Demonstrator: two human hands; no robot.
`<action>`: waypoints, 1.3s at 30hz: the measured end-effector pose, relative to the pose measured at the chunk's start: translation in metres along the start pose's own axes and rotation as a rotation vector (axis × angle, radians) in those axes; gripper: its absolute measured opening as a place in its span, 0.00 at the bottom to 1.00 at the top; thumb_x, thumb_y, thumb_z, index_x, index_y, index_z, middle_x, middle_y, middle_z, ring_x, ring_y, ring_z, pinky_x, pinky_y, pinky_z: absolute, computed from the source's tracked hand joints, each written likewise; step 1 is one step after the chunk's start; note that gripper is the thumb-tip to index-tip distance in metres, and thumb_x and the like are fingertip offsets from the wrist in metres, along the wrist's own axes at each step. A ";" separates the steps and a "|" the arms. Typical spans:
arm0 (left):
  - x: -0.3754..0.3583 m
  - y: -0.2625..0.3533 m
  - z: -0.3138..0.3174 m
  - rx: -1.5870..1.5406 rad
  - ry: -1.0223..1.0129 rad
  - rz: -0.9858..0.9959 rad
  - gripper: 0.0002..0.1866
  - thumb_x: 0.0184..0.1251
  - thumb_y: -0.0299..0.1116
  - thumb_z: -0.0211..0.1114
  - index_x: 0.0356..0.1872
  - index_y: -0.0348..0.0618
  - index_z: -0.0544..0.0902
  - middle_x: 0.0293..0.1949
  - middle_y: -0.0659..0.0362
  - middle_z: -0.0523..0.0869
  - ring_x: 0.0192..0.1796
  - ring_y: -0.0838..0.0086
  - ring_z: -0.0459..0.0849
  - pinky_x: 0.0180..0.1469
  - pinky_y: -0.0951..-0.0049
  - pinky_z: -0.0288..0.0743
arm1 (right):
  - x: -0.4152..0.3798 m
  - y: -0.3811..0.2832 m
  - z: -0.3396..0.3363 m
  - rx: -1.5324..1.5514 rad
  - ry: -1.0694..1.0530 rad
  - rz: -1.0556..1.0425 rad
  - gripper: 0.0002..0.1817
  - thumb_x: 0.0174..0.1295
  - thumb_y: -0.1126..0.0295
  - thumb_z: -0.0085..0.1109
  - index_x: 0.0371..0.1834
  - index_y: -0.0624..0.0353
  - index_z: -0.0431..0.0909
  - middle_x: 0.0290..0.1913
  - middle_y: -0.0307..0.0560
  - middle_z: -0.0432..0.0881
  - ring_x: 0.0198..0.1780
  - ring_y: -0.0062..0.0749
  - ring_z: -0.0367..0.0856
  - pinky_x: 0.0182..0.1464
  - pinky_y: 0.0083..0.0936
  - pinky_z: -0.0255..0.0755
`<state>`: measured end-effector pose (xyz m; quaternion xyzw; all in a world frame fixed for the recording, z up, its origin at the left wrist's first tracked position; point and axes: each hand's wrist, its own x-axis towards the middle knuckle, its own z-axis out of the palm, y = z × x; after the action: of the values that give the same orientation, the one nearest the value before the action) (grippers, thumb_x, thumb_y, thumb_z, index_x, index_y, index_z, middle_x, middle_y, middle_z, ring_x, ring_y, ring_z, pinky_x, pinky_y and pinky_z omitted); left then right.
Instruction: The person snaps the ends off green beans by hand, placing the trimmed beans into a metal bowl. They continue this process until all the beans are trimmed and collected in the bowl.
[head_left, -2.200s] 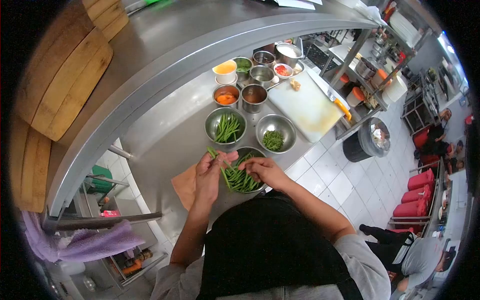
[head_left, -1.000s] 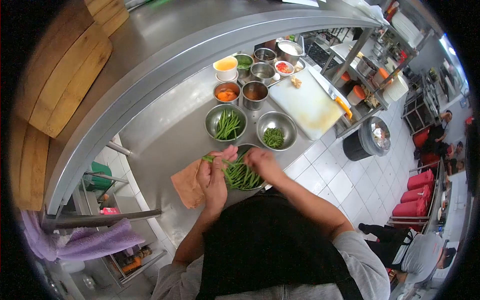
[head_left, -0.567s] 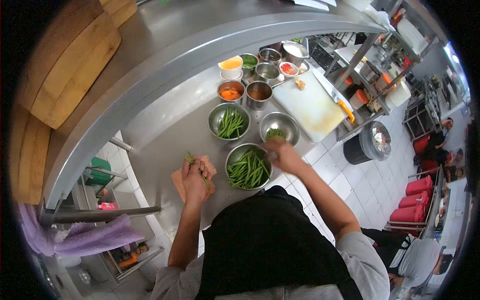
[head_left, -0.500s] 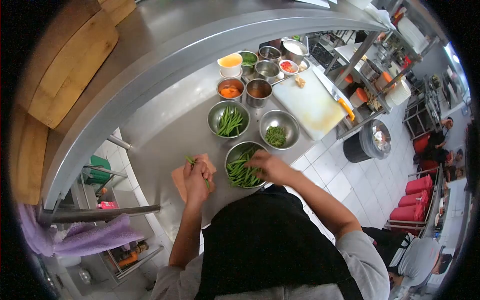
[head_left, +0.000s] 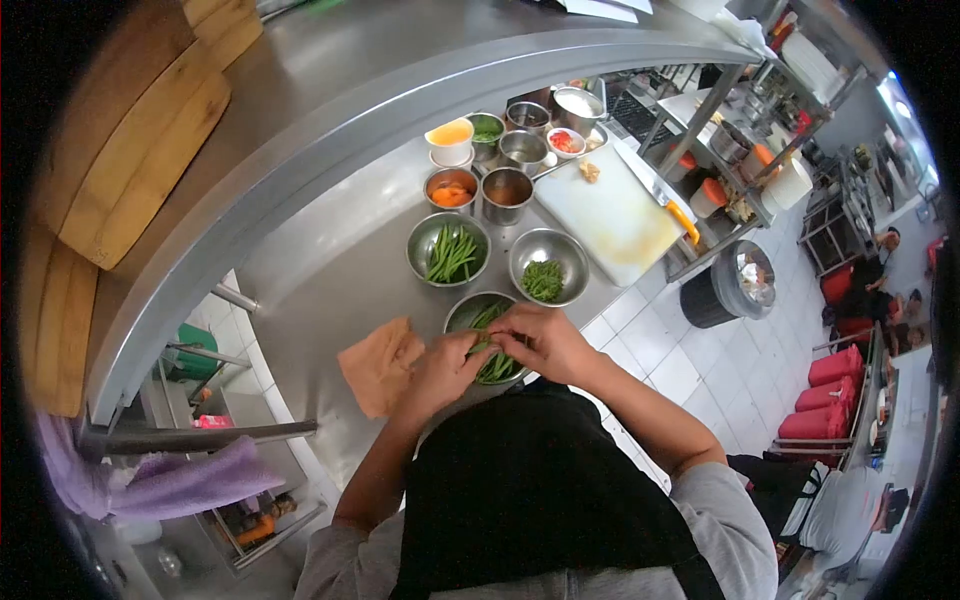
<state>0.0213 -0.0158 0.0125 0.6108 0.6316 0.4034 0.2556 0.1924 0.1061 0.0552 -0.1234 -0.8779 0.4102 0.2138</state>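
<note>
Green beans (head_left: 497, 362) are pinched between left hand (head_left: 446, 366) and right hand (head_left: 540, 342) over the near bowl (head_left: 460, 312); beyond the grip, trimmed beans (head_left: 452, 254) (a modest pile) lie, and many are judged left.

Both hands cover most of the near bowl (head_left: 462, 312), so only a few green beans (head_left: 497, 366) show between the left hand (head_left: 447, 368) and right hand (head_left: 538, 341); whether the fingers pinch a bean cannot be told. The small pots' (head_left: 506, 186) contents are too small to identify
</note>
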 end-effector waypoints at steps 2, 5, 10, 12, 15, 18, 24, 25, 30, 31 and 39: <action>0.001 0.007 -0.009 0.098 -0.042 0.018 0.13 0.68 0.36 0.66 0.41 0.33 0.84 0.31 0.44 0.84 0.35 0.49 0.84 0.39 0.56 0.76 | -0.006 0.006 -0.001 -0.109 0.003 -0.064 0.09 0.59 0.76 0.64 0.42 0.65 0.82 0.36 0.53 0.81 0.37 0.50 0.82 0.39 0.37 0.78; -0.006 0.010 -0.014 0.258 -0.170 0.017 0.14 0.67 0.37 0.66 0.37 0.32 0.82 0.34 0.41 0.84 0.38 0.44 0.84 0.41 0.51 0.75 | -0.020 0.018 0.010 -0.369 -0.118 -0.015 0.07 0.59 0.74 0.63 0.38 0.65 0.81 0.37 0.54 0.81 0.36 0.49 0.83 0.38 0.38 0.78; -0.014 -0.004 -0.002 0.323 -0.237 -0.109 0.15 0.69 0.38 0.64 0.36 0.33 0.81 0.34 0.40 0.85 0.38 0.44 0.85 0.42 0.49 0.75 | -0.024 0.044 0.039 -0.158 0.082 0.187 0.06 0.63 0.71 0.57 0.38 0.62 0.79 0.37 0.52 0.83 0.31 0.46 0.82 0.34 0.35 0.77; -0.017 -0.011 0.000 0.141 -0.008 -0.118 0.16 0.75 0.40 0.61 0.35 0.35 0.81 0.24 0.49 0.82 0.27 0.58 0.83 0.31 0.58 0.75 | -0.014 0.068 0.035 0.181 0.257 0.344 0.06 0.65 0.72 0.54 0.39 0.61 0.79 0.38 0.48 0.84 0.31 0.38 0.82 0.33 0.31 0.76; -0.017 -0.015 -0.015 -0.373 0.073 -0.328 0.15 0.79 0.40 0.57 0.36 0.38 0.79 0.18 0.63 0.72 0.18 0.78 0.71 0.21 0.73 0.66 | -0.012 0.062 0.026 0.666 0.328 0.525 0.07 0.68 0.73 0.50 0.41 0.60 0.79 0.38 0.39 0.82 0.30 0.23 0.79 0.30 0.23 0.74; -0.012 -0.002 -0.028 -0.883 0.162 -0.564 0.12 0.81 0.38 0.56 0.37 0.41 0.78 0.18 0.71 0.64 0.17 0.88 0.61 0.19 0.83 0.58 | -0.018 0.054 0.037 0.803 0.136 0.556 0.10 0.71 0.74 0.47 0.44 0.58 0.81 0.36 0.35 0.81 0.29 0.17 0.76 0.29 0.16 0.71; -0.008 -0.001 -0.031 -0.919 0.219 -0.519 0.13 0.81 0.39 0.55 0.38 0.40 0.77 0.18 0.69 0.65 0.17 0.86 0.61 0.18 0.81 0.58 | -0.016 0.029 0.056 0.821 -0.197 0.602 0.12 0.70 0.71 0.53 0.51 0.60 0.82 0.35 0.39 0.81 0.33 0.19 0.78 0.35 0.20 0.72; -0.008 -0.001 -0.030 -0.919 0.218 -0.519 0.13 0.81 0.39 0.55 0.38 0.40 0.77 0.18 0.69 0.65 0.17 0.86 0.61 0.18 0.81 0.58 | -0.016 0.027 0.059 0.677 -0.154 0.446 0.11 0.69 0.70 0.55 0.49 0.62 0.83 0.34 0.39 0.81 0.34 0.21 0.78 0.37 0.23 0.72; -0.012 -0.004 -0.026 -0.941 0.201 -0.485 0.13 0.81 0.38 0.56 0.38 0.39 0.78 0.18 0.69 0.65 0.17 0.86 0.62 0.19 0.82 0.58 | -0.021 0.041 0.073 0.523 -0.089 0.289 0.10 0.65 0.69 0.60 0.41 0.65 0.84 0.32 0.41 0.80 0.35 0.26 0.78 0.40 0.26 0.72; -0.013 -0.001 -0.024 -0.955 0.184 -0.478 0.13 0.81 0.38 0.56 0.38 0.39 0.78 0.18 0.69 0.65 0.17 0.86 0.62 0.19 0.82 0.58 | -0.023 0.047 0.077 0.509 -0.021 0.324 0.09 0.65 0.69 0.60 0.39 0.65 0.83 0.31 0.41 0.80 0.34 0.25 0.77 0.40 0.26 0.72; -0.027 0.001 -0.011 -0.811 0.470 -0.255 0.14 0.82 0.38 0.54 0.39 0.39 0.80 0.22 0.67 0.70 0.23 0.84 0.66 0.26 0.80 0.63 | 0.008 0.087 0.005 0.360 0.618 0.423 0.08 0.65 0.70 0.55 0.37 0.62 0.81 0.31 0.44 0.80 0.35 0.26 0.77 0.40 0.25 0.71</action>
<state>0.0163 -0.0444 0.0149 0.2719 0.5339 0.7096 0.3708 0.1865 0.1609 -0.0121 -0.3792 -0.6419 0.5357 0.3964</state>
